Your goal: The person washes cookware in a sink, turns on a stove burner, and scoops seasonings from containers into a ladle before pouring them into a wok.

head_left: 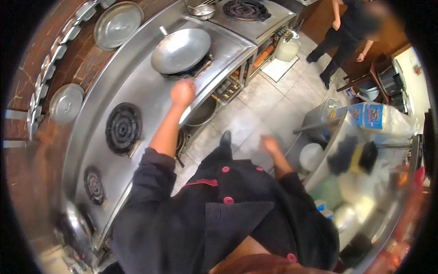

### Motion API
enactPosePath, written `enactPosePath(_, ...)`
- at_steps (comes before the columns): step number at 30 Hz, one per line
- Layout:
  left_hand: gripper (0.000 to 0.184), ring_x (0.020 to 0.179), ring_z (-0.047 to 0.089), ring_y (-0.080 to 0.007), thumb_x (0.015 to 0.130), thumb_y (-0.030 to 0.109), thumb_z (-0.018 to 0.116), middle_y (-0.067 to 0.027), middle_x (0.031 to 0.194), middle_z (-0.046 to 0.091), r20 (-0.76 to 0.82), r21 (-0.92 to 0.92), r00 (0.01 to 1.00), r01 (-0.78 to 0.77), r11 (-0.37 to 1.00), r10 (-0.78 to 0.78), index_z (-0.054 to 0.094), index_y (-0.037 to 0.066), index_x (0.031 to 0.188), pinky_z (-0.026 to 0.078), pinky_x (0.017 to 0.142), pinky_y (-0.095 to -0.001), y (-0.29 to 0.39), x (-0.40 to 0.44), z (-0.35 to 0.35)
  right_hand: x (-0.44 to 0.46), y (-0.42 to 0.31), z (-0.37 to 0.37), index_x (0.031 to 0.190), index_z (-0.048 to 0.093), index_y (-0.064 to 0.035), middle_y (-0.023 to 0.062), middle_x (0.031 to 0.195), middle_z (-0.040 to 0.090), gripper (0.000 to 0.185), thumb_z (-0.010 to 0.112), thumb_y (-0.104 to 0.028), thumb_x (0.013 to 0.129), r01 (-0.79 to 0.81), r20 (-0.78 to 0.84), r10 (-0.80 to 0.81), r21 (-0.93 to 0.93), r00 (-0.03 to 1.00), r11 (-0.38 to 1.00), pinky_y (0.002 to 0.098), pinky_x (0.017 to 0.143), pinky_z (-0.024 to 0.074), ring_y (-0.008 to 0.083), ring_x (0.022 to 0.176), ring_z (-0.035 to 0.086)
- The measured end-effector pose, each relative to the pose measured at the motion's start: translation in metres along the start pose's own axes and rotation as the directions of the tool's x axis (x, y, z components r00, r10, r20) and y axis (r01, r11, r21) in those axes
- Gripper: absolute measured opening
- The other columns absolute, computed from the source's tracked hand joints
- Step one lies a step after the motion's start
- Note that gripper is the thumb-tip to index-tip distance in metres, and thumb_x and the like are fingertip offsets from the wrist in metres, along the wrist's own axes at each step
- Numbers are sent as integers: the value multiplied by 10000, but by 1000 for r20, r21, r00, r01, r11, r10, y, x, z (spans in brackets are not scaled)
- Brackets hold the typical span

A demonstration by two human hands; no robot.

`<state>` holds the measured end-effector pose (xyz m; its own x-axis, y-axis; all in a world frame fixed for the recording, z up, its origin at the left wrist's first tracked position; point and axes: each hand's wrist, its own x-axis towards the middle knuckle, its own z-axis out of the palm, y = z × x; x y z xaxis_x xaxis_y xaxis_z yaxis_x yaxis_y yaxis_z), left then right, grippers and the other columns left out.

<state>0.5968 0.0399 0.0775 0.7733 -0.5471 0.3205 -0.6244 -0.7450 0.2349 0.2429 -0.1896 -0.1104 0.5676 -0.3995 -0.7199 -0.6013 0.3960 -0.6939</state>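
My left hand (183,92) is closed in a loose fist over the front part of the steel stove top (153,96), with no object visible in it. Just beyond it a metal wok (182,50) sits tilted on a burner, its short handle pointing to the far side. Whether the hand touches the stove edge, I cannot tell. My right hand (270,145) hangs over the tiled floor, smeared by motion. Its fingers cannot be made out, and nothing is seen in it. The nearest thing on that side is a steel shelf unit (328,141).
Two black burners (123,129) lie along the stove. A small metal bowl (201,12) stands behind the wok. Pan lids (119,26) hang on the brick wall. Another person (342,39) stands at the far right. A white jug (287,46) stands on the floor.
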Motion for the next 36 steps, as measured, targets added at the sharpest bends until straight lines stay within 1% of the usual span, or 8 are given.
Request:
enactPosePath(6, 182, 789, 620, -300, 768, 274, 635, -117, 814, 616, -16, 201, 999, 47, 979, -45, 667, 96, 790, 492, 690, -436, -6, 101, 42, 51, -151, -47, 1104, 536, -2, 99, 937, 615, 348, 544, -294, 914, 186, 7, -186, -33, 983, 982, 328, 599, 513, 187, 712, 611)
enactPosePath(9, 162, 812, 603, -284, 768, 245, 618, -97, 801, 597, 13, 228, 996, 84, 970, -89, 651, 88, 743, 478, 704, -431, -12, 119, 72, 81, -245, -80, 1150, 552, -20, 110, 985, 645, 383, 509, -333, 933, 240, -29, -254, -234, 967, 942, 333, 686, 511, 213, 816, 632)
enactPosePath(16, 79, 776, 548, -256, 711, 138, 545, -64, 762, 547, 18, 268, 992, 114, 957, -123, 589, 101, 657, 432, 660, -411, 6, 146, 93, 121, -413, -170, 1097, 580, 12, 121, 951, 646, 326, 522, -263, 931, 293, -157, -339, -258, 928, 921, 304, 630, 511, 195, 762, 633)
enactPosePath(21, 156, 844, 557, -280, 797, 187, 535, -103, 846, 590, 35, 343, 946, 291, 893, -322, 662, 102, 766, 433, 733, -419, 4, 162, 125, 151, -526, -197, 1084, 585, 24, 115, 943, 647, 333, 526, -266, 933, 378, -188, -448, -317, 874, 870, 298, 646, 507, 191, 773, 635)
enactPosePath(22, 215, 869, 571, -278, 834, 234, 504, -96, 879, 611, 170, 418, 904, 294, 859, -392, 659, 89, 803, 448, 706, -422, 9, 169, 120, 164, -554, -204, 1084, 585, 24, 115, 943, 647, 333, 526, -266, 933, 387, -196, -459, -318, 866, 866, 298, 646, 507, 191, 773, 635)
enactPosePath(27, 169, 743, 562, -310, 708, 165, 699, -110, 783, 574, -202, 267, 893, 444, 855, -401, 633, 80, 838, 450, 652, -419, 59, 207, 92, 247, -711, -226, 1031, 618, 12, 71, 898, 647, 303, 540, -263, 929, 704, 40, -760, -413, 648, 578, 272, 667, 496, 135, 771, 610)
enactPosePath(34, 167, 689, 565, -340, 798, 165, 636, -150, 779, 593, -405, 419, 688, 725, 546, -603, 642, 28, 894, 466, 636, -439, 149, 233, 131, 461, -968, -224, 1049, 627, 11, 71, 842, 651, 325, 547, -275, 917, 864, 283, -843, -366, 457, 346, 264, 658, 469, 130, 735, 600)
enactPosePath(36, 178, 682, 586, -306, 814, 205, 621, -123, 745, 601, -381, 453, 590, 791, 412, -712, 642, 47, 894, 494, 645, -413, 192, 233, 156, 532, -1042, -216, 1053, 628, -11, 113, 844, 657, 363, 564, -328, 887, 792, 406, -860, -610, 310, -2, 312, 680, 475, 208, 743, 623)
